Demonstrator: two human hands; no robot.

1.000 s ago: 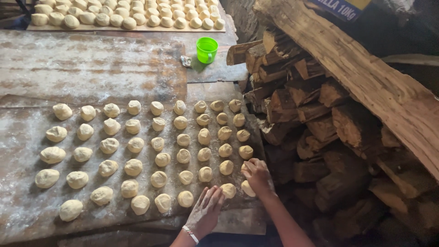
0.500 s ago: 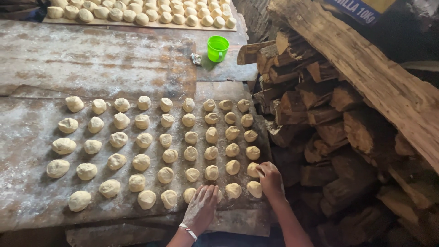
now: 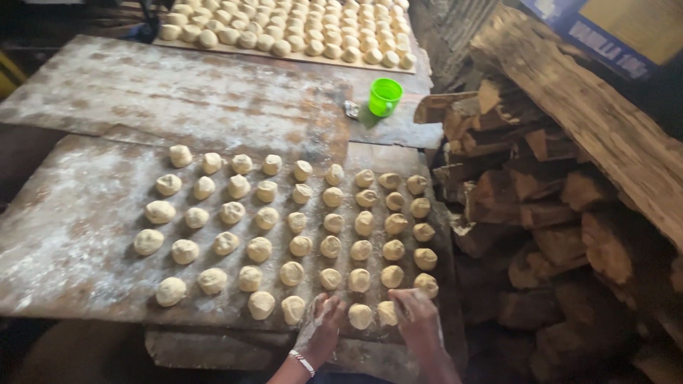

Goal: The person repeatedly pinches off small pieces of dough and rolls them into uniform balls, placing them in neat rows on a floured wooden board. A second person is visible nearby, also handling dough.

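Rows of dough balls laid across floured table; near edge unfinished. Left hand flat, grip apart; right hand grip state indeterminate, beside last ball.

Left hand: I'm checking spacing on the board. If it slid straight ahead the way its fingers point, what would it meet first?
Probably the dough ball just beyond the left hand, in the row above; depth is hard to judge.

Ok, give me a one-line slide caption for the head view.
Two floured hands, left hand and right hand, rest among rows of dough balls on a floured board, beside stacked firewood.
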